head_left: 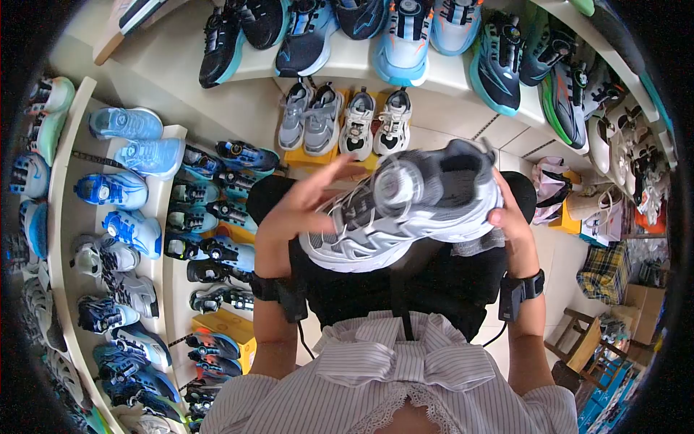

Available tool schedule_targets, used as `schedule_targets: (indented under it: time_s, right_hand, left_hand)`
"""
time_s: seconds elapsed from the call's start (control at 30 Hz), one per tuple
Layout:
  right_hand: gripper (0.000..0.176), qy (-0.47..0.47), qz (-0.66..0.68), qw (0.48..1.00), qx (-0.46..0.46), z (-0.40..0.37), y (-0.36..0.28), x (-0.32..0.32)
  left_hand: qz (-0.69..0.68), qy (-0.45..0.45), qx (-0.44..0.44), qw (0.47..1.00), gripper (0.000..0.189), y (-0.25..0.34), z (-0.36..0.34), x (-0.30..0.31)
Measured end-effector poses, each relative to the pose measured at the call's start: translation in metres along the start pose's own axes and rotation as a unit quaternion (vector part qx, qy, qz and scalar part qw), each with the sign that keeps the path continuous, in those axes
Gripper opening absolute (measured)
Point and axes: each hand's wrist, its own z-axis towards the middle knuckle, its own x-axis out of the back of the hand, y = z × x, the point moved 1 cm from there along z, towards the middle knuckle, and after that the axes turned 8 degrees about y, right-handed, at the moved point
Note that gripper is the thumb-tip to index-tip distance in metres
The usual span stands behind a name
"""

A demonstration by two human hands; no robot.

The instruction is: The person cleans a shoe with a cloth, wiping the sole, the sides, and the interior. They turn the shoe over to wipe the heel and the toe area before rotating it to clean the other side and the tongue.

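Observation:
A silver-grey sneaker (pixel 394 217) with a round dial on its tongue is held up over my lap, toe to the left and sole downward. At its heel, my right hand (pixel 513 217) grips with the thumb on the near side. Around the toe is my left hand (pixel 303 202), its thumb against the near side and its fingers, blurred, reaching over the far side. Beneath the heel, a grey textured piece (pixel 477 244) lies by my right thigh, mostly covered by the sneaker. My black-clad legs (pixel 347 296) are below.
In front, two pairs of sneakers (pixel 340 119) stand on yellow boxes under a shelf (pixel 448 79) lined with dark and blue sneakers. More shoes fill the racks (pixel 69 145) at left. On the right are a wooden stool (pixel 578 340), a plaid bag (pixel 603 273) and cardboard boxes (pixel 647 311).

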Motion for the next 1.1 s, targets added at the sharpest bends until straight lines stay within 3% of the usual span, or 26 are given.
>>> schedule_targets:
  time_s: [0.03, 0.1, 0.17, 0.2, 0.23, 0.3, 0.33, 0.37, 0.4, 0.47, 0.57, 0.63, 0.67, 0.7, 0.77, 0.8, 0.9, 1.0, 1.1]
  right_hand:
    - [0.105, 0.028, 0.029, 0.999, -0.004, 0.000, 0.008, 0.004]
    - [0.110, 0.040, 0.092, 0.995, 0.002, 0.002, 0.016, 0.005]
    - [0.112, 0.078, 0.107, 0.991, -0.019, 0.004, 0.026, 0.012]
    - [0.109, 0.072, 0.151, 0.986, -0.020, 0.005, 0.035, 0.013]
    - [0.107, 0.066, 0.195, 0.978, -0.020, 0.006, 0.038, 0.011]
    - [0.104, 0.070, 0.222, 0.972, -0.033, 0.001, 0.036, -0.004]
    - [0.101, 0.077, 0.248, 0.964, -0.046, -0.001, 0.034, -0.010]
    - [0.087, 0.026, 0.273, 0.961, -0.029, 0.002, 0.052, 0.001]
    - [0.087, 0.019, 0.266, 0.963, -0.026, 0.001, 0.052, -0.003]
    - [0.088, 0.012, 0.259, 0.965, -0.024, -0.001, 0.056, -0.004]
    - [0.088, 0.009, 0.261, 0.964, -0.043, -0.007, 0.066, 0.004]
    - [0.100, 0.088, 0.051, 0.994, -0.045, -0.011, 0.051, 0.006]
    - [0.092, 0.014, -0.047, 0.996, -0.069, -0.008, 0.038, 0.007]
    - [0.073, -0.059, -0.164, 0.985, -0.007, -0.002, 0.015, 0.000]
    - [0.060, -0.090, -0.427, 0.900, 0.009, 0.008, -0.002, 0.010]
    - [0.055, -0.053, -0.395, 0.913, 0.089, 0.008, -0.008, 0.012]
    - [0.063, 0.061, -0.375, 0.912, 0.153, 0.006, -0.035, 0.017]
    - [0.067, 0.134, -0.233, 0.923, 0.274, 0.008, -0.057, -0.002]
    - [0.064, 0.177, -0.168, 0.918, 0.311, 0.013, -0.065, -0.023]
  left_hand:
    - [0.000, 0.001, 0.000, 1.000, 0.096, -0.003, -0.001, 0.002]
    - [-0.222, 0.024, -0.089, 0.971, 0.100, -0.006, -0.003, 0.005]
    - [-0.244, -0.034, -0.193, 0.950, 0.107, -0.014, 0.003, -0.003]
    - [-0.222, 0.129, -0.104, 0.961, 0.115, -0.004, 0.002, -0.029]
    - [-0.192, 0.289, -0.011, 0.938, 0.124, 0.008, -0.003, -0.051]
    - [0.022, 0.163, -0.054, 0.985, 0.117, -0.073, 0.003, -0.012]
    - [-0.139, 0.087, -0.107, 0.981, 0.102, -0.083, 0.008, -0.024]
    - [-0.296, 0.007, -0.155, 0.943, 0.087, -0.089, 0.014, -0.038]
    - [-0.296, 0.007, -0.156, 0.942, 0.087, -0.085, 0.014, -0.042]
    - [-0.165, 0.050, -0.161, 0.972, 0.086, -0.075, 0.013, -0.049]
    - [-0.120, 0.110, -0.125, 0.979, 0.089, -0.081, 0.015, -0.048]
    - [-0.133, 0.125, -0.134, 0.974, 0.090, -0.059, 0.016, -0.055]
    - [-0.151, 0.129, -0.155, 0.968, 0.089, -0.053, 0.017, -0.055]
    - [-0.169, 0.133, -0.174, 0.961, 0.088, -0.047, 0.018, -0.054]
    - [-0.168, 0.135, -0.180, 0.960, 0.086, -0.039, 0.019, -0.052]
    - [-0.165, 0.139, -0.180, 0.960, 0.086, -0.037, 0.018, -0.050]
    - [-0.162, 0.151, -0.176, 0.959, 0.087, -0.038, 0.017, -0.048]
    - [-0.208, 0.157, -0.141, 0.955, 0.091, -0.042, 0.017, -0.054]
    - [-0.204, 0.122, -0.127, 0.963, 0.094, -0.044, 0.022, -0.064]
